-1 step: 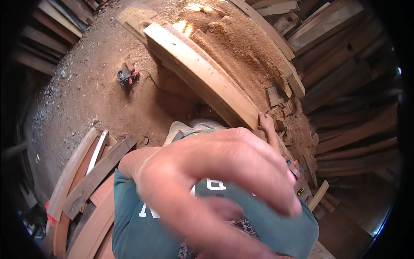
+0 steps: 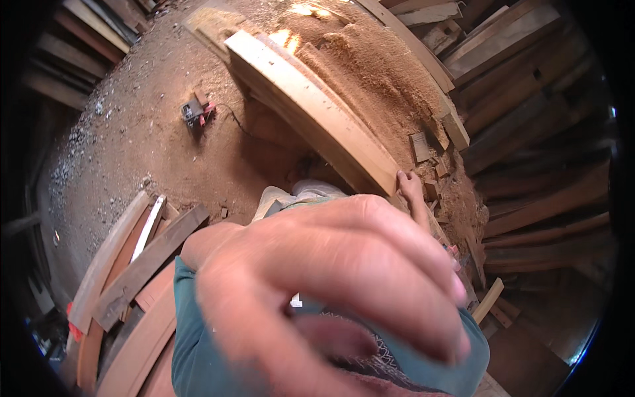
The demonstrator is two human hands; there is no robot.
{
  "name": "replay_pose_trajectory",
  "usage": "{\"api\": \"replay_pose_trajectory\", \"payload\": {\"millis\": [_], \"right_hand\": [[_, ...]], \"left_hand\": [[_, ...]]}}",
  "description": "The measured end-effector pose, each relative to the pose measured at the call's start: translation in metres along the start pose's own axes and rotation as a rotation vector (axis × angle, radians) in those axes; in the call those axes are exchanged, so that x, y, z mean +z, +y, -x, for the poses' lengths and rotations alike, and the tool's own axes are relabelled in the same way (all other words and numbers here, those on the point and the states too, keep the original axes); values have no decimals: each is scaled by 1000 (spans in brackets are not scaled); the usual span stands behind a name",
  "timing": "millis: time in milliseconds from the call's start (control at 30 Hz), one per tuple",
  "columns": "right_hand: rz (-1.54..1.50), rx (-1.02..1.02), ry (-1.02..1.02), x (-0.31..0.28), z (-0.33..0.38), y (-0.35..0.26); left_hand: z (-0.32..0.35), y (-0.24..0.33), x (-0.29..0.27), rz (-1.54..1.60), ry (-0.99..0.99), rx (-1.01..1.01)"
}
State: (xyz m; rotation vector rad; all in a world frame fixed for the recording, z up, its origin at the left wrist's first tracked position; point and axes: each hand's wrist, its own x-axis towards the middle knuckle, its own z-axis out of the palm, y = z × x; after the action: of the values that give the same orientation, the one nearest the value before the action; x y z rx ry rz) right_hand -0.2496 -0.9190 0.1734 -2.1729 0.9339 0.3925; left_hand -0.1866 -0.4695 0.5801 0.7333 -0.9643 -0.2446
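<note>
Close in front of the view, my left hand (image 2: 344, 264) is raised, large and partly blurred. Its fingers are curled, with a gap between them and the thumb, and nothing shows between them. A long, thick pale wooden board (image 2: 311, 106) stands on edge, running from the upper middle down to the right. My right hand (image 2: 411, 188) is at the board's near end, its fingers closed against the corner.
Left of the board, a grey and red corded power tool (image 2: 197, 114) sits on the dirt floor. Sawdust (image 2: 370, 73) heaps beyond the board. Curved planks (image 2: 149, 271) lie at lower left. Stacked timber (image 2: 529, 132) lines the right side, with small offcuts (image 2: 419, 147) near my right hand.
My left hand has come slightly lower and looks larger, covering more of the green shirt. My right hand stays at the board's end.
</note>
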Motion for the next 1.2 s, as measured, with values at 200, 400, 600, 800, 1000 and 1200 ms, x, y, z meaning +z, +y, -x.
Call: {"api": "replay_pose_trajectory", "payload": {"millis": [200, 400, 600, 800, 1000, 1200], "right_hand": [[66, -297, 195, 0, 48, 21], [92, -265, 119, -7, 105, 33], [121, -162, 294, -61, 143, 77], [463, -29, 576, -162, 180, 167], [383, 72, 176, -259, 186, 298], [313, 61, -63, -271, 148, 363]], "left_hand": [[38, 39, 80, -244, 137, 95], [71, 77, 111, -647, 312, 208], [109, 34, 67, -1213, 397, 250], [257, -85, 35, -1561, 67, -1278], [342, -201, 68, -1088, -37, -1755], [277, -301, 115, -1093, -34, -1528]]}}
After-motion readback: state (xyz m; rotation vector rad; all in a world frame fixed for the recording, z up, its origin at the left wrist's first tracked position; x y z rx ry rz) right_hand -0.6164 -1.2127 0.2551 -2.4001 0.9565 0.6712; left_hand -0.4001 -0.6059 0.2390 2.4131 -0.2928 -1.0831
